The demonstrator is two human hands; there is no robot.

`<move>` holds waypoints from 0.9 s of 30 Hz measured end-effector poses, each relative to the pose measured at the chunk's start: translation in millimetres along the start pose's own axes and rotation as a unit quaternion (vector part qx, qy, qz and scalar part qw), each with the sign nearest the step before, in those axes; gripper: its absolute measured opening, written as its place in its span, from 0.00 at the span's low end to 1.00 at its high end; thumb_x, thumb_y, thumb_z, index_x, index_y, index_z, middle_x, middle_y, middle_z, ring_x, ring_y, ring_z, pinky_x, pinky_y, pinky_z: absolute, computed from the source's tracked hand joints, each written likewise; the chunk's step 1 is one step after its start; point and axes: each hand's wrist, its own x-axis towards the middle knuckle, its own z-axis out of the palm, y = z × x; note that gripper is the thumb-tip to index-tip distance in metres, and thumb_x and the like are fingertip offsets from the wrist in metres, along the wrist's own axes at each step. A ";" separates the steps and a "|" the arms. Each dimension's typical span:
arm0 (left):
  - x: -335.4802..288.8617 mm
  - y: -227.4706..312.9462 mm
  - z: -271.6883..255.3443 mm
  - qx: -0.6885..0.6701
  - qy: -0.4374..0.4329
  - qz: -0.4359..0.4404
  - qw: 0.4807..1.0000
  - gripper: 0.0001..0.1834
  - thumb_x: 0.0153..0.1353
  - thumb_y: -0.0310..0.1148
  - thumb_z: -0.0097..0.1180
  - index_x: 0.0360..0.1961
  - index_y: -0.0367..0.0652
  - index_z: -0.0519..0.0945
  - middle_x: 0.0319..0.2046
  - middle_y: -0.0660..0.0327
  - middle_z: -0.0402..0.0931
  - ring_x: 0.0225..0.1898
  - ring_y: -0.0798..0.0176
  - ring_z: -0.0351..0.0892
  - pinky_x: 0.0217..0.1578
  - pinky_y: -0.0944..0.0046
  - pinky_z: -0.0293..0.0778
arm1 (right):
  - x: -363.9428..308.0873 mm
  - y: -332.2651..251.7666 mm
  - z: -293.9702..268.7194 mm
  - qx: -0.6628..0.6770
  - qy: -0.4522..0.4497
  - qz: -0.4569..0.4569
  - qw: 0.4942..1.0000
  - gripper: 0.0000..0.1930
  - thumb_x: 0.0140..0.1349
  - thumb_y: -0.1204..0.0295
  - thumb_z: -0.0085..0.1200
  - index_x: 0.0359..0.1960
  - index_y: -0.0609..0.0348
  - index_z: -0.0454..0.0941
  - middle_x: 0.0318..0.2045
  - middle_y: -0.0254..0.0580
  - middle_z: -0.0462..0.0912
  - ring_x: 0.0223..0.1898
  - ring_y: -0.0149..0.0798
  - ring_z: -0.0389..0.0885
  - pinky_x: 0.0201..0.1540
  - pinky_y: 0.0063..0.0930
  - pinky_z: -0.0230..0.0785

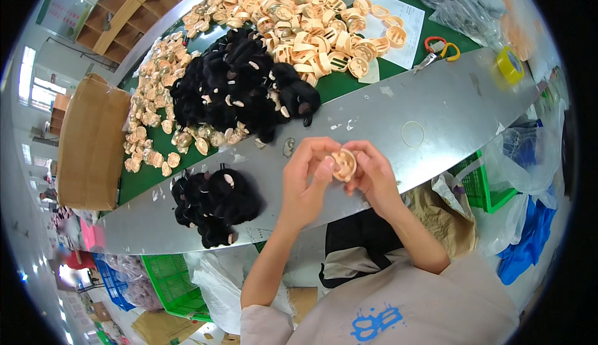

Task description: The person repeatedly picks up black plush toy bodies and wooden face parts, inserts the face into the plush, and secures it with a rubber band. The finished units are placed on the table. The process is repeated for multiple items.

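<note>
Between my two hands, above the grey metal tabletop [398, 114], is a small peach-coloured plastic piece [343, 165], rounded and hollow like a little face shell. My left hand [308, 177] is closed on its left side, with the thumb laid against it. The fingers of my right hand [372, 174] are curled round its right side. Left of my hands lies a small group of black plush pieces [227, 198] with pale tips. Beyond it rises a bigger heap of black plush pieces [221, 86].
A large pile of peach plastic parts [299, 15] covers the back of the green surface; smaller ones [149, 105] lie at left. Scissors [437, 53], yellow tape [510, 65] and a rubber band [412, 134] are at right. A cardboard box [93, 142] stands left; green baskets [177, 286] sit below.
</note>
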 end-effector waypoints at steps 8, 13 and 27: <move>25.0 -3.9 10.9 0.091 0.010 0.043 0.995 0.13 0.68 0.32 0.48 0.47 0.35 0.74 0.45 0.56 0.75 0.36 0.66 0.77 0.37 0.68 0.73 | 8.9 -10.1 -7.1 0.096 0.031 -0.018 0.995 0.19 0.69 0.58 0.42 0.49 0.61 0.71 0.33 0.42 0.76 0.26 0.33 0.77 0.30 0.29 0.75; 74.9 -0.7 -40.5 0.472 -0.031 0.125 0.872 0.16 0.47 0.16 0.52 0.39 0.38 0.80 0.42 0.57 0.79 0.48 0.54 0.75 0.50 0.60 0.68 | -3.0 -25.6 -41.6 0.151 0.058 -0.031 0.986 0.15 0.68 0.62 0.41 0.38 0.62 0.73 0.28 0.39 0.74 0.20 0.27 0.69 0.21 0.20 0.64; 92.0 -2.3 -49.2 0.481 0.113 0.183 0.850 0.10 0.49 0.19 0.62 0.33 0.41 0.78 0.38 0.59 0.76 0.40 0.56 0.74 0.45 0.60 0.68 | -27.5 -24.9 -42.6 -0.133 0.038 -0.168 0.976 0.08 0.61 0.77 0.49 0.41 0.63 0.77 0.29 0.33 0.71 0.24 0.25 0.69 0.26 0.19 0.64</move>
